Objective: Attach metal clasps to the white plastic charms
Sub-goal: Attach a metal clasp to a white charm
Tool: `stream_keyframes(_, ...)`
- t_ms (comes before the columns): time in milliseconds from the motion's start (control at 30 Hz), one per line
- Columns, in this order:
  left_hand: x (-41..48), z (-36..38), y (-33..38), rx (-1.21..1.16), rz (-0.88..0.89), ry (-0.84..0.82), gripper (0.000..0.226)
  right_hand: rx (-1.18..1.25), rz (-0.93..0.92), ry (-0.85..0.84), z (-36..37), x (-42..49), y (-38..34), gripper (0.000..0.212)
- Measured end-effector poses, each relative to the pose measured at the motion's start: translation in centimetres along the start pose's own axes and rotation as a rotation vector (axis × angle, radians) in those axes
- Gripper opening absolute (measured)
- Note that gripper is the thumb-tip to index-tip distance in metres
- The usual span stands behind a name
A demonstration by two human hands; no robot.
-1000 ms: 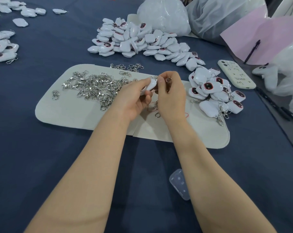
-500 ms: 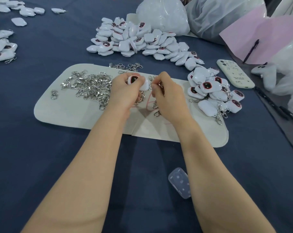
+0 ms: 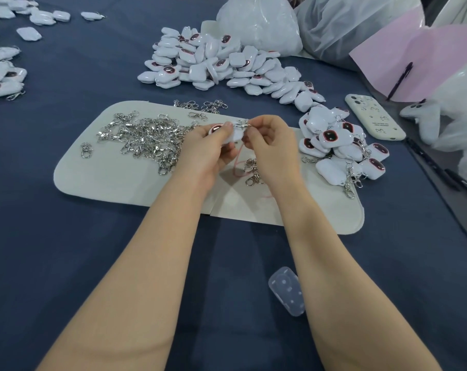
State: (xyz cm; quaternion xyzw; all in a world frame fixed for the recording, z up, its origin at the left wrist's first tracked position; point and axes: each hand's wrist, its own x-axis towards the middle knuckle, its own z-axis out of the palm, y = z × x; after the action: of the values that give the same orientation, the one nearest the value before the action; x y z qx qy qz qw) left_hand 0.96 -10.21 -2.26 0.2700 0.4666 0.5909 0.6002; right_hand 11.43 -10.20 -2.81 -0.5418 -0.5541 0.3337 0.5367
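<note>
Head view: left hand [image 3: 209, 148] holds charm [image 3: 235, 132], right hand [image 3: 273, 141] pinches clasp [image 3: 242, 125]

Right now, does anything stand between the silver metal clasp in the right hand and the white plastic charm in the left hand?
Nothing visible does. The left hand holds the white plastic charm and the right hand pinches the silver metal clasp at its top edge, above the pale felt mat.
</note>
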Motion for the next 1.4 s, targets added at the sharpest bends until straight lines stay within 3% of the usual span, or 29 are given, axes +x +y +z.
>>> stream_keyframes(167,0.1,-0.1,0.0,0.266,0.207,0.056,0.004,-0.168,-0.091,-0.039,-0.4,0.0,0.2,0.016)
stream_keyframes(267,0.1,-0.3,-0.1,0.454,0.370,0.070,0.011,-0.291,-0.157,-0.102,-0.8,0.0,0.3,0.015)
stream_keyframes(367,0.1,-0.4,-0.2,0.466,0.362,0.060,0.011,-0.316,-0.185,-0.100,-0.7,-0.1,0.4,0.015)
stream_keyframes(567,0.3,-0.2,-0.1,0.175,0.105,0.038,0.006,-0.072,-0.120,0.009,-0.1,-0.3,0.0,0.021)
stream_keyframes(733,0.2,-0.1,-0.1,0.099,0.083,0.020,0.004,0.544,0.311,-0.061,0.2,-0.1,-0.5,0.012)
stream_keyframes(800,0.3,-0.1,0.0,0.065,0.082,0.033,0.005,0.623,0.411,-0.101,-0.2,0.1,-0.7,0.011)
stream_keyframes(933,0.6,-0.4,0.1,0.060,0.105,0.088,0.010,0.435,0.379,-0.007,-0.4,0.3,-0.6,0.014)
stream_keyframes(1033,0.6,-0.3,0.0,0.075,0.127,0.097,0.010,0.192,0.230,0.067,-0.5,0.2,-0.4,0.022)
stream_keyframes(1100,0.5,-0.2,0.0,0.076,0.139,0.090,0.011,0.057,0.113,0.018,-0.4,0.0,-0.3,0.030)
stream_keyframes(1233,0.4,-0.1,0.1,0.043,0.139,0.059,0.013,0.031,0.061,-0.106,0.0,-0.4,-0.6,0.017)
stream_keyframes(1400,0.1,0.2,0.0,0.022,0.098,0.013,0.014,0.066,0.061,0.033,0.4,-0.4,-0.6,0.011)
